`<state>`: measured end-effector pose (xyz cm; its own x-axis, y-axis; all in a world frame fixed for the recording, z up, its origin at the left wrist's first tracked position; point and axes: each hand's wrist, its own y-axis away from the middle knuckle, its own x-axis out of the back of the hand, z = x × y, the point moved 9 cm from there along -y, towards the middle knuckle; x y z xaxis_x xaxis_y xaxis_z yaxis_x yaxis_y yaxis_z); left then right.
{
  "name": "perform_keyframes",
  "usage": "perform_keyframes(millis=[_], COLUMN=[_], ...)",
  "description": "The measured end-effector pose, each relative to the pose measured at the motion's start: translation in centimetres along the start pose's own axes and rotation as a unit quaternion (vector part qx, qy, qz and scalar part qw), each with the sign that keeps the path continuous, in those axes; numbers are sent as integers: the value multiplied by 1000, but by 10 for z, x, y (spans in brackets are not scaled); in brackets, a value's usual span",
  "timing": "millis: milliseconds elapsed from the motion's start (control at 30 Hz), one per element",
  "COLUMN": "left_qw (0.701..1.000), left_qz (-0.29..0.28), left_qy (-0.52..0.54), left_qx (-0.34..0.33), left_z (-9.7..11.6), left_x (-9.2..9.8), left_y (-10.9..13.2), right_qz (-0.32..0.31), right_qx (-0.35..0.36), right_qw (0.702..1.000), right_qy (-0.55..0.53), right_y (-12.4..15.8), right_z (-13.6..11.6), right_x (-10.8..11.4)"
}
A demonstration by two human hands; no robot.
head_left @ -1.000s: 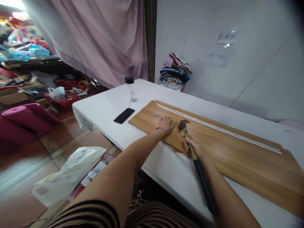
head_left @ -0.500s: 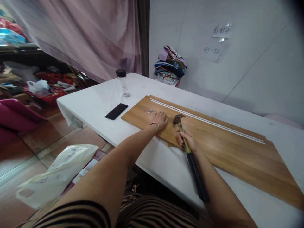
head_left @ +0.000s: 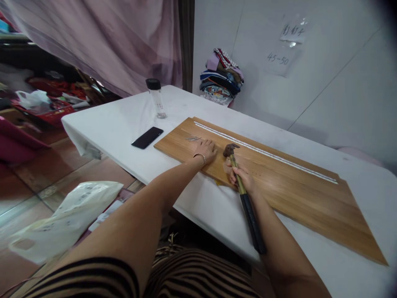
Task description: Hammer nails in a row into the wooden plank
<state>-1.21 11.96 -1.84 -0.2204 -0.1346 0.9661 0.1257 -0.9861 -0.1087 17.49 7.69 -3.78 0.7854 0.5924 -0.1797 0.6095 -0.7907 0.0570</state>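
A long wooden board (head_left: 288, 186) lies on the white table (head_left: 124, 120). My left hand (head_left: 207, 149) rests on the board's near left part, fingers together and lying flat. Just beyond its fingertips lie several loose nails (head_left: 192, 138). My right hand (head_left: 240, 175) is closed round the shaft of a hammer (head_left: 231, 150), high up near the rusty head, which hovers just over the board. The hammer's dark grip runs back along my forearm. A thin white strip (head_left: 263, 152) runs along the board's far edge.
A black phone (head_left: 147, 137) lies left of the board, with a clear bottle (head_left: 155, 98) with a black cap behind it. Folded clothes (head_left: 221, 76) are stacked against the wall. A white plastic bag (head_left: 65, 221) lies on the floor at left.
The view has shifted a little to the right and down. Both hands and the hammer keep the same places on the board.
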Motion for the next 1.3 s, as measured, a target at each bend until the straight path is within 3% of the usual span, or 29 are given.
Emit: perform_keyframes(millis=[1300], left_qw=[1000], left_qz=[2], left_qy=[8], left_qx=[1], left_z=[1], left_x=[1], left_y=[0], right_qz=[8], right_qx=[-7], right_qw=[1000], right_qy=[9], right_y=[2], right_z=[-3], right_x=[-1])
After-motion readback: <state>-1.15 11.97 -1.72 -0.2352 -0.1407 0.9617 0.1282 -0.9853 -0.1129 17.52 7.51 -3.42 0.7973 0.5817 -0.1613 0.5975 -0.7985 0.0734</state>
